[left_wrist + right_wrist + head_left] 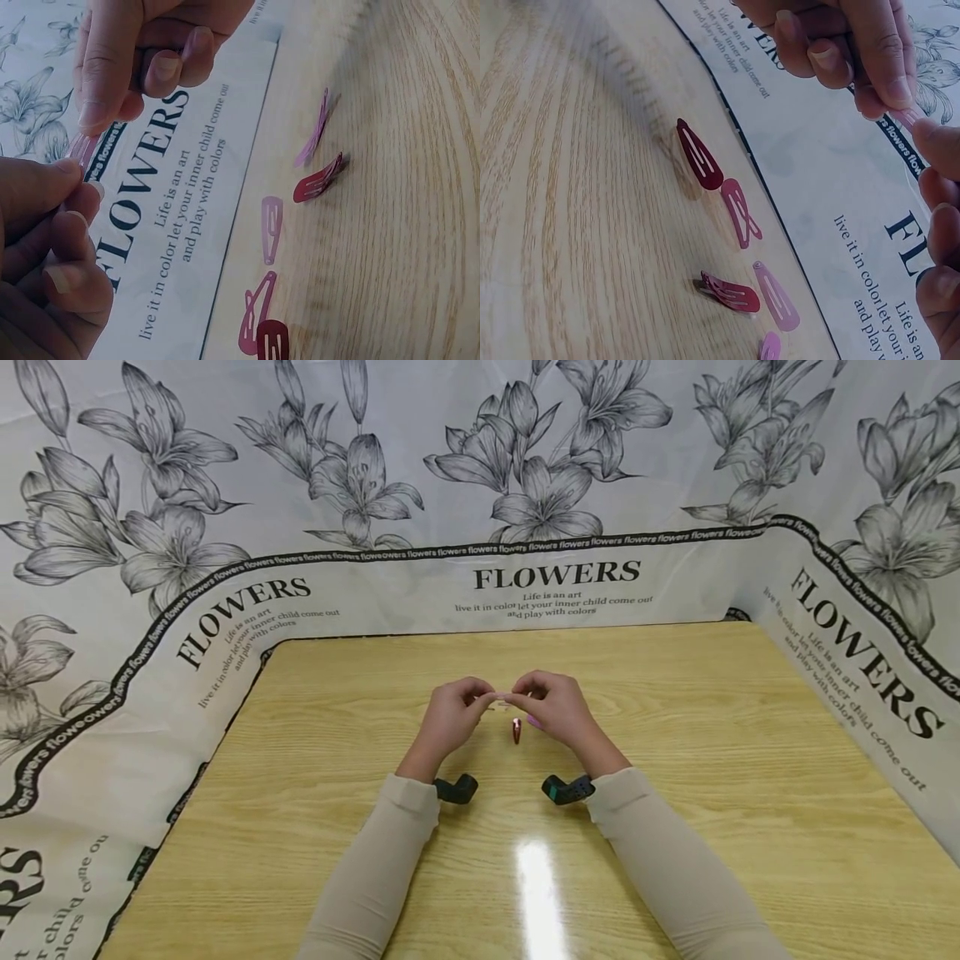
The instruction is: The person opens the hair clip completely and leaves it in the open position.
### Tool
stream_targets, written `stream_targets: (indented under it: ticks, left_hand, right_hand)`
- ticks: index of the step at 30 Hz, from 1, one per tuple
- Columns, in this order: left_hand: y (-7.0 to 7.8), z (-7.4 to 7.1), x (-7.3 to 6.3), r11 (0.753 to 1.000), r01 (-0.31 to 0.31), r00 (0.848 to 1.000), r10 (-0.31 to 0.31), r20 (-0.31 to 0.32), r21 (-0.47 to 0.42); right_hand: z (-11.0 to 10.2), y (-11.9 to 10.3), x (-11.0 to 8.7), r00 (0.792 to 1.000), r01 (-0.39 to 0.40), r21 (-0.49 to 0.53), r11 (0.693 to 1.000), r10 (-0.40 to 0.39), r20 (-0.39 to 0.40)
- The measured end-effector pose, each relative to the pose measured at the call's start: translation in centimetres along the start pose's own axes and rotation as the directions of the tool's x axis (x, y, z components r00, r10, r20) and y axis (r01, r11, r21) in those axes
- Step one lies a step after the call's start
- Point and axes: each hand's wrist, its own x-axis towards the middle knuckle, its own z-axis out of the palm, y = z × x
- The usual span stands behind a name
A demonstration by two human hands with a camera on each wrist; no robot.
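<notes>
Two beige sleeves [367, 877] enter from the near edge, which cuts them off, and the forearms lean inward, so the left hand [453, 714] and the right hand [551, 702] meet above the middle of the wooden table [750, 777]. Each wrist bears a small black device [457, 789]. Both hands are bent at the fingers, and between thumb and fingertips they together pinch one pale pink snap hair clip [84, 146], raised above the table. Its long axis seems to run left to right; the fingertips cover both ends, so I cannot tell which way the narrow end points. Below lie other snap clips: one red clip [517, 731], nearer than the hands, points its narrow end to the near side. Farther left are a dark red clip [701, 154] and a rose clip [741, 214] with crossed parts; a light pink clip [778, 296] lies far of the red one. A brighter pink clip [321, 127], to the right, is cut off in the right wrist view and partly hidden by the right hand in the head view.
</notes>
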Motion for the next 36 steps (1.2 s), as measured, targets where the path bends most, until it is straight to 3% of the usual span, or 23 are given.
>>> stream_targets:
  ticks: [7, 20, 28, 36]
  left_hand:
    - [0.1, 0.2, -0.1, 0.999, -0.033, 0.999, 0.033, -0.019, 0.037]
    - [0.7, 0.5, -0.5, 0.989, -0.101, 0.994, 0.104, -0.023, 0.111]
    - [1.0, 0.8, -0.6, 0.982, -0.096, 0.994, 0.104, -0.037, 0.164]
    - [0.8, 0.8, -0.7, 0.982, -0.085, 0.995, 0.092, -0.034, 0.171]
  right_hand:
    - [0.1, 0.1, -0.1, 1.0, -0.011, 0.017, 1.0, 0.011, 0.013]
    - [0.4, 0.3, -0.4, 0.998, 0.056, -0.038, 0.998, -0.056, 0.012]
    - [0.7, 0.3, -0.3, 0.992, 0.121, -0.108, 0.987, -0.124, -0.028]
    - [0.9, 0.3, -0.3, 0.991, 0.126, -0.123, 0.984, -0.132, -0.039]
